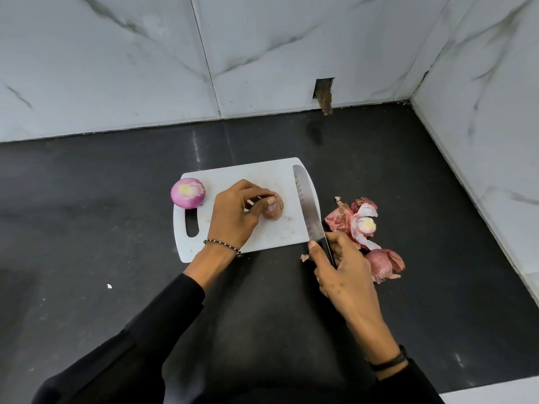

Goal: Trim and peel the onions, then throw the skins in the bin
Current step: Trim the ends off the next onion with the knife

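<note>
On the white cutting board my left hand holds a small unpeeled onion with curled fingers. A peeled purple onion sits at the board's left edge, above the handle slot. My right hand grips the black handle of a large knife; its blade lies along the board's right side, tip pointing away from me. A pile of pink onion skins and cut ends lies on the counter right of the board, beside my right hand.
The board rests on a dark stone counter that ends at marble walls behind and on the right. A small white scrap lies on the counter at the left. A hole in the back wall shows above the counter.
</note>
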A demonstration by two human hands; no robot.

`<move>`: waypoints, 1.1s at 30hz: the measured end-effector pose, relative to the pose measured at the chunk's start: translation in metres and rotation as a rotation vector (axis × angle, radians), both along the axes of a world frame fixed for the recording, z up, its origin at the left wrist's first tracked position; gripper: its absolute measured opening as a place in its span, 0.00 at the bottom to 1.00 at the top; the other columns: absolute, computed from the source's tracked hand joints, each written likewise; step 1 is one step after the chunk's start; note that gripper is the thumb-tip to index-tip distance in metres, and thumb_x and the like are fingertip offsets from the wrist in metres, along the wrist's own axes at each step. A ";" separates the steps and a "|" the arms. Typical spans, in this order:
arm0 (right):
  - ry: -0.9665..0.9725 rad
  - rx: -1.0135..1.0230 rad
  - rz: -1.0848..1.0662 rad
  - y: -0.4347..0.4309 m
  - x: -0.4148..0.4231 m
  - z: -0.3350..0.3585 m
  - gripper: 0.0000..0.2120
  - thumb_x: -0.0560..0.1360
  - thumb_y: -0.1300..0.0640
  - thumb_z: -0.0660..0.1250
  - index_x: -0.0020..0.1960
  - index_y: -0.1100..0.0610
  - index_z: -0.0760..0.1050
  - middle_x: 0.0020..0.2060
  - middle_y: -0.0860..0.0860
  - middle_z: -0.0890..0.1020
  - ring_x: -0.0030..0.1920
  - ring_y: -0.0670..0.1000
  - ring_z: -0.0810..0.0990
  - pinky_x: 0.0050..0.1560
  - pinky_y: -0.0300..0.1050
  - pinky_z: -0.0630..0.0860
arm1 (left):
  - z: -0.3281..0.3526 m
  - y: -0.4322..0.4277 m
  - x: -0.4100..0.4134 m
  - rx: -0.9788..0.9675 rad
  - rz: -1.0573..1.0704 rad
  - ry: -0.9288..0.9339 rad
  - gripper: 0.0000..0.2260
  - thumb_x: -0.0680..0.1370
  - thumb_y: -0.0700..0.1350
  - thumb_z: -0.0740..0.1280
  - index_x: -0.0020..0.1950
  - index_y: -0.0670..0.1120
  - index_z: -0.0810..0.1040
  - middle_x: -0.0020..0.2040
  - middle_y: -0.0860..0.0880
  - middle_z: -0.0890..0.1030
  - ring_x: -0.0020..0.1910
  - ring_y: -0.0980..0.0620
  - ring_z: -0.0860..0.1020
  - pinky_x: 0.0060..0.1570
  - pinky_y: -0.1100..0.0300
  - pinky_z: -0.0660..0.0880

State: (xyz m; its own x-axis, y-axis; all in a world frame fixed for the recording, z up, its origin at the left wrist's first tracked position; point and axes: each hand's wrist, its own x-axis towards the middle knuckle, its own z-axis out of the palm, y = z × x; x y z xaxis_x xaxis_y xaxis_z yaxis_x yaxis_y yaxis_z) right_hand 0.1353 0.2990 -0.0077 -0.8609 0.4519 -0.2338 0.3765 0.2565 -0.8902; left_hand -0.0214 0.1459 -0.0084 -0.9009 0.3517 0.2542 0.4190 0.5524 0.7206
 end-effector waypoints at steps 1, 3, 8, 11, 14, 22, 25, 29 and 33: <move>0.004 -0.004 -0.003 0.000 -0.001 0.000 0.04 0.80 0.42 0.66 0.53 0.39 0.75 0.42 0.41 0.83 0.40 0.46 0.81 0.45 0.56 0.82 | 0.000 0.000 0.000 -0.015 0.001 0.010 0.05 0.75 0.42 0.73 0.50 0.45 0.85 0.45 0.50 0.82 0.40 0.55 0.78 0.40 0.74 0.71; 0.014 -0.010 -0.006 -0.001 -0.004 0.000 0.03 0.80 0.42 0.66 0.52 0.40 0.75 0.41 0.42 0.83 0.39 0.46 0.81 0.45 0.57 0.82 | -0.001 0.000 -0.001 -0.042 -0.002 0.028 0.04 0.76 0.39 0.72 0.50 0.45 0.84 0.46 0.50 0.81 0.41 0.54 0.77 0.41 0.73 0.72; 0.002 -0.009 0.005 -0.001 -0.010 0.004 0.03 0.80 0.40 0.65 0.52 0.37 0.74 0.40 0.40 0.83 0.38 0.44 0.81 0.47 0.58 0.83 | -0.007 -0.004 0.001 -0.092 0.032 0.042 0.03 0.78 0.39 0.68 0.50 0.46 0.78 0.47 0.53 0.77 0.47 0.51 0.75 0.44 0.55 0.77; 0.014 -0.019 -0.001 0.000 -0.010 0.004 0.04 0.80 0.41 0.65 0.53 0.39 0.74 0.39 0.42 0.84 0.35 0.43 0.81 0.45 0.58 0.83 | -0.004 -0.005 0.003 -0.010 0.034 0.004 0.02 0.78 0.40 0.67 0.49 0.47 0.77 0.48 0.53 0.77 0.48 0.52 0.76 0.44 0.60 0.76; 0.012 -0.031 0.003 0.000 -0.009 0.002 0.03 0.80 0.42 0.66 0.52 0.39 0.75 0.39 0.43 0.84 0.36 0.44 0.80 0.46 0.59 0.83 | -0.005 -0.006 0.000 -0.005 0.006 -0.037 0.03 0.79 0.45 0.67 0.52 0.49 0.78 0.51 0.54 0.77 0.50 0.54 0.76 0.47 0.61 0.76; -0.002 -0.029 0.011 0.000 -0.005 -0.001 0.09 0.78 0.37 0.64 0.52 0.40 0.76 0.36 0.42 0.82 0.37 0.45 0.79 0.41 0.52 0.79 | -0.010 -0.019 -0.015 -0.265 -0.308 -0.177 0.28 0.70 0.54 0.76 0.69 0.53 0.74 0.65 0.52 0.75 0.62 0.52 0.72 0.59 0.54 0.75; -0.005 -0.034 0.024 -0.003 -0.004 0.002 0.08 0.79 0.35 0.63 0.48 0.37 0.75 0.32 0.45 0.80 0.32 0.45 0.76 0.37 0.49 0.77 | -0.011 -0.016 -0.016 -0.266 -0.272 -0.169 0.31 0.70 0.50 0.77 0.71 0.51 0.71 0.65 0.51 0.76 0.60 0.51 0.74 0.60 0.54 0.75; -0.033 -0.085 0.033 -0.011 -0.004 0.007 0.15 0.79 0.35 0.62 0.50 0.46 0.73 0.38 0.57 0.81 0.26 0.48 0.74 0.32 0.53 0.78 | -0.012 -0.007 -0.011 -0.238 -0.185 -0.149 0.31 0.66 0.54 0.79 0.65 0.50 0.72 0.60 0.52 0.78 0.55 0.53 0.75 0.56 0.57 0.75; -0.043 -0.154 -0.005 -0.015 -0.003 0.011 0.20 0.80 0.37 0.61 0.52 0.55 0.72 0.37 0.63 0.79 0.24 0.50 0.72 0.29 0.51 0.75 | -0.010 0.002 -0.003 -0.194 -0.161 -0.103 0.27 0.65 0.54 0.80 0.60 0.49 0.73 0.56 0.53 0.77 0.52 0.55 0.76 0.53 0.59 0.76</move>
